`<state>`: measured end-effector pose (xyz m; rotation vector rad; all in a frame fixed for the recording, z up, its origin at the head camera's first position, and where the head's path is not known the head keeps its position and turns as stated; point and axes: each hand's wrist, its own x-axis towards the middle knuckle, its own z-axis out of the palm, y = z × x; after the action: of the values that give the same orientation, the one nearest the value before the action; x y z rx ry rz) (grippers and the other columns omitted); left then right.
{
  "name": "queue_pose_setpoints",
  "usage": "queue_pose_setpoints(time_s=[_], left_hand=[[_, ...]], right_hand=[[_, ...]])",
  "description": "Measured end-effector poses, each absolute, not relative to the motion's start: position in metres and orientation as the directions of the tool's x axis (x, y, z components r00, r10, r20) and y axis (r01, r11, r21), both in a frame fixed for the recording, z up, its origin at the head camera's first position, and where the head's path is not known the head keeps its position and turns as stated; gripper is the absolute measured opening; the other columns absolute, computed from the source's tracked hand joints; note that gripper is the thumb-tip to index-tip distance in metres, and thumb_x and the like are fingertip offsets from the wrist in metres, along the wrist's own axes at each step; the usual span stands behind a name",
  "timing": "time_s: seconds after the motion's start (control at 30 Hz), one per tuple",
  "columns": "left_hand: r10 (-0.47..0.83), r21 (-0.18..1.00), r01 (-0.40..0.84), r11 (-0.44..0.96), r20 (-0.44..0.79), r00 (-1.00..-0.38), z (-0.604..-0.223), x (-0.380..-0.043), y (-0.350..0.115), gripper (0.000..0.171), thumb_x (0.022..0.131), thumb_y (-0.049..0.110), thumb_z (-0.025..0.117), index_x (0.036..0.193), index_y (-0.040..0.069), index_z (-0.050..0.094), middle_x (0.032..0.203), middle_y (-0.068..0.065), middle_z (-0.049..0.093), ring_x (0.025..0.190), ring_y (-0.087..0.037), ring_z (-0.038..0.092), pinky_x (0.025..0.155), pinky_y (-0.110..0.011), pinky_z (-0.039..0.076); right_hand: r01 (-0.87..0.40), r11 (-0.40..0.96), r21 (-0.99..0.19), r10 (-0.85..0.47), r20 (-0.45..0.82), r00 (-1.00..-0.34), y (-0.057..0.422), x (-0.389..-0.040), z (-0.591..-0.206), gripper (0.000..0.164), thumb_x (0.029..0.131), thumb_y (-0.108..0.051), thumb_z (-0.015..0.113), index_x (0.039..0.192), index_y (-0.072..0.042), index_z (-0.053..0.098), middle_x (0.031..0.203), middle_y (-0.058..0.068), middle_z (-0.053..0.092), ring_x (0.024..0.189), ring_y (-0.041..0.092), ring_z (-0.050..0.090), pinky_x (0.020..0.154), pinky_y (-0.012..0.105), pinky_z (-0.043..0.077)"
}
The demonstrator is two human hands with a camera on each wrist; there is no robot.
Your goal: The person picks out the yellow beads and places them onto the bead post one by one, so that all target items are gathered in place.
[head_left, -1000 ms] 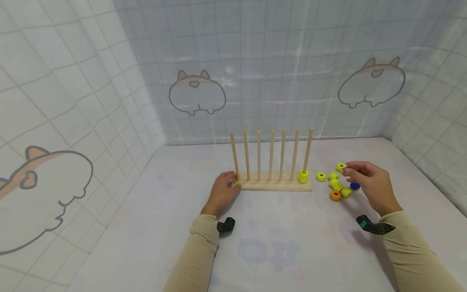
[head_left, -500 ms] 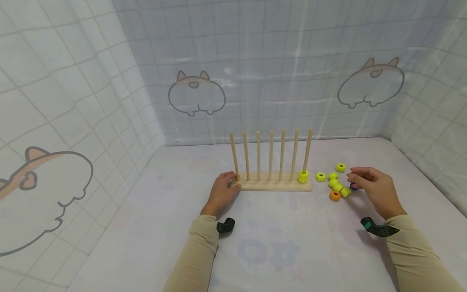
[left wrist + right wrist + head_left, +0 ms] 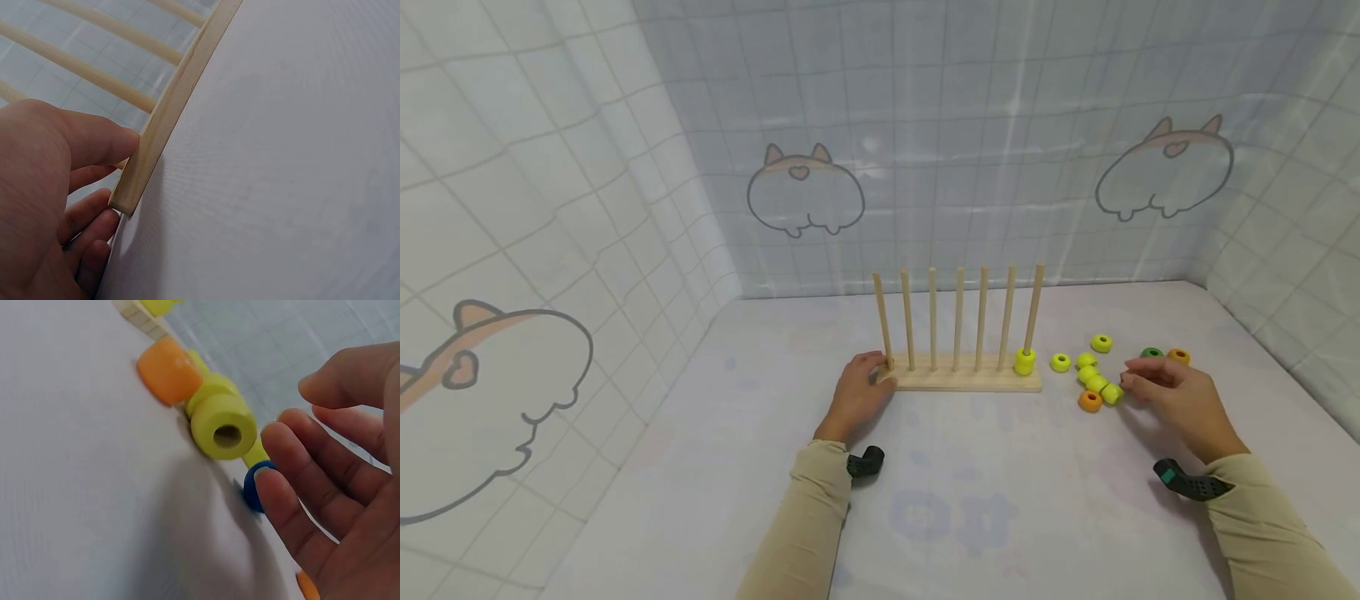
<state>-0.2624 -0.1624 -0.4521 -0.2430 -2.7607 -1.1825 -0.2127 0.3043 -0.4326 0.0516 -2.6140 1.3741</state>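
Observation:
My left hand [image 3: 856,396] holds the left end of a wooden peg rack [image 3: 966,382], thumb on the front of its base, as the left wrist view shows. Yellow beads [image 3: 1025,363] sit on the rack's rightmost peg. To the right of the rack, my right hand [image 3: 1183,404] hovers beside a short row of touching yellow beads [image 3: 222,428]. Its thumb and fingers are apart, with nothing between them. Near its little finger lies a blue bead [image 3: 255,489], hidden by the hand in the head view. An orange bead [image 3: 1090,402] lies at the row's near end.
Two single yellow beads, one nearer the rack [image 3: 1060,362] and one farther back [image 3: 1101,342], lie apart. Beyond my right hand are a green bead [image 3: 1152,354] and another orange bead [image 3: 1179,356]. A tile-patterned curtain [image 3: 958,167] stands behind the table.
My right hand has moved right and closer to me, away from the far yellow bead. Green and orange beads now show behind it, while the blue one is covered. My left hand stays put.

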Motion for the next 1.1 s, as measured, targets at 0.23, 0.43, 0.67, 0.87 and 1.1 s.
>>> queue_pose_setpoints(time_s=[0.23,0.43,0.67,0.87,1.1], left_hand=[[0.096,0.714,0.187,0.674,0.167,-0.981,-0.452,-0.262,-0.162,0.042,0.091,0.019,0.066,0.131,0.004,0.065,0.145,-0.014,0.051,0.136,-0.035,0.043,0.112,-0.049,0.034],[0.098,0.701,0.193,0.686,0.174,-0.98,-0.454,-0.262,-0.163,0.043,0.091,0.02,0.067,0.13,0.003,0.065,0.144,-0.014,0.052,0.136,-0.035,0.043,0.112,-0.049,0.034],[0.096,0.708,0.194,0.679,0.176,-0.98,-0.455,-0.264,-0.164,0.04,0.091,0.019,0.066,0.128,0.004,0.066,0.144,-0.013,0.051,0.136,-0.034,0.043,0.111,-0.049,0.034],[0.098,0.708,0.206,0.675,0.191,-0.977,-0.456,-0.264,-0.164,0.04,0.09,0.019,0.067,0.127,0.004,0.067,0.143,-0.014,0.052,0.134,-0.035,0.044,0.111,-0.05,0.035],[0.105,0.718,0.217,0.661,0.198,-0.975,-0.455,-0.263,-0.164,0.041,0.09,0.019,0.067,0.128,0.003,0.066,0.144,-0.015,0.052,0.135,-0.035,0.044,0.112,-0.049,0.034]], right_hand=[[-0.106,0.608,-0.787,0.047,0.168,-0.985,0.303,-0.21,-0.437,0.046,0.098,-0.036,0.066,0.128,-0.001,0.062,0.114,0.011,0.067,0.086,0.001,0.06,0.068,0.015,0.05],[-0.083,0.663,-0.744,0.027,0.135,-0.99,0.305,-0.21,-0.439,0.048,0.099,-0.042,0.062,0.127,-0.003,0.063,0.121,0.017,0.065,0.095,0.003,0.055,0.069,0.014,0.046],[-0.099,0.692,-0.715,0.0,0.138,-0.99,0.308,-0.214,-0.442,0.049,0.099,-0.043,0.062,0.125,-0.002,0.064,0.12,0.018,0.065,0.1,0.01,0.056,0.07,0.013,0.045],[-0.103,0.716,-0.691,0.006,0.154,-0.988,0.306,-0.214,-0.444,0.048,0.099,-0.043,0.062,0.123,-0.002,0.065,0.121,0.019,0.065,0.107,0.03,0.058,0.069,0.014,0.045],[-0.099,0.735,-0.671,0.003,0.15,-0.989,0.303,-0.214,-0.445,0.045,0.1,-0.04,0.061,0.124,-0.002,0.065,0.122,0.02,0.064,0.109,0.036,0.058,0.07,0.018,0.044]])
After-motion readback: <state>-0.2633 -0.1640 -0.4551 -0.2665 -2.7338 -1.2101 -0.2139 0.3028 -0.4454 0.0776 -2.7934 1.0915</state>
